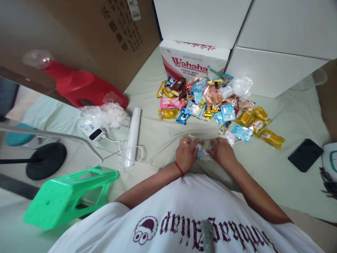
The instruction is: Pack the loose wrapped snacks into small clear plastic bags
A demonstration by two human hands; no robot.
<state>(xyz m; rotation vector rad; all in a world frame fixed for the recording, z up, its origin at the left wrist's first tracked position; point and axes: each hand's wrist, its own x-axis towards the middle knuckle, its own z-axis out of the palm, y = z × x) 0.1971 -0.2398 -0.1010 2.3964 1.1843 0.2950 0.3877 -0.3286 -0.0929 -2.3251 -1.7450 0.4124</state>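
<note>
My left hand (186,153) and my right hand (222,153) are close together on a pale green sheet (155,137), both gripping a clear plastic bag (203,150) with small snack packets inside. A red string is around my left wrist. Just beyond my hands lies a heap of wrapped snacks (210,102) in yellow, blue, pink and brown wrappers.
A Wahaha carton (193,59) and white boxes (273,52) stand behind the heap. A roll of clear bags (133,135), a charger with cable (95,134), crumpled plastic (105,115), a red stool (81,86) and a green stool (68,193) lie left. A black phone (305,154) lies right.
</note>
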